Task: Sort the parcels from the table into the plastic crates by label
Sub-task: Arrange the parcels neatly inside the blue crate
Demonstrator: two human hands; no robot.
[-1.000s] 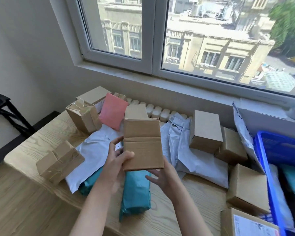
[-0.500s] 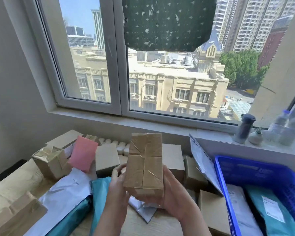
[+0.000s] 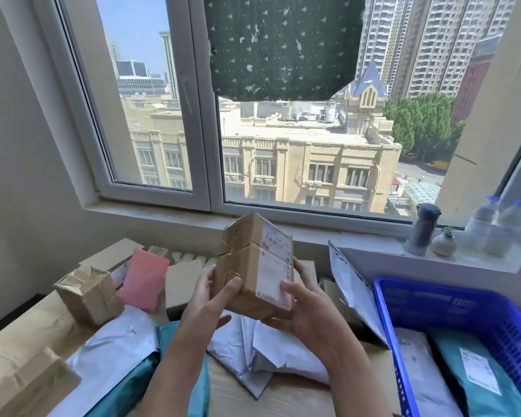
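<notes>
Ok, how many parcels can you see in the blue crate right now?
2 in the blue crate: a white mailer against its left wall and a teal mailer to the right of it. More may be hidden underneath or past the frame edge.

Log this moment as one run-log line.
phase: inspecting | left hand: grips cardboard parcel | right hand: grips cardboard parcel | label: facing camera | blue crate: white mailer, teal mailer inside
</notes>
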